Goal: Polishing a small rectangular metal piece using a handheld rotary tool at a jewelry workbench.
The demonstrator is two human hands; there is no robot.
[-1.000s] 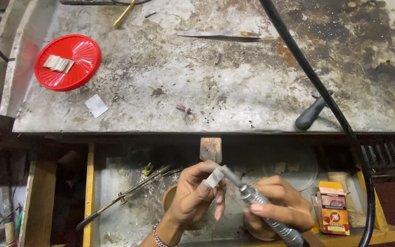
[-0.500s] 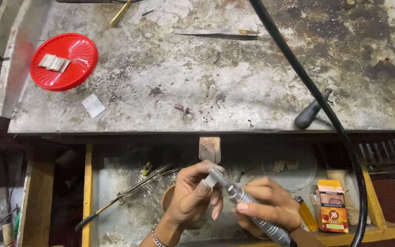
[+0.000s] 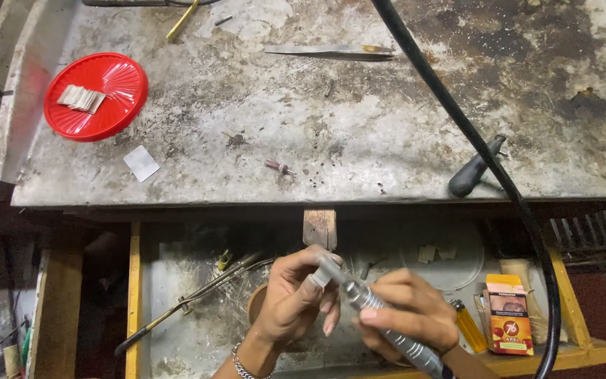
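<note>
Bare hands (image 3: 296, 302), silver chain bracelet (image 3: 241, 361) (left wrist).

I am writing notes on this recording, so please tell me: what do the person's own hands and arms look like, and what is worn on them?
Both are bare, with no gloves or sleeves showing. The left hand has a silver chain bracelet at the wrist. The right hand shows no ring; its wrist is mostly cut off by the frame edge.

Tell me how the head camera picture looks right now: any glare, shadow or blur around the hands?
Head view: even light on the grey stained bench top, with a shiny glare on the red round plastic lid; the open drawer below sits in dimmer shade; the left hand, right hand and ribbed silver metal handpiece look slightly soft, not smeared.
</note>
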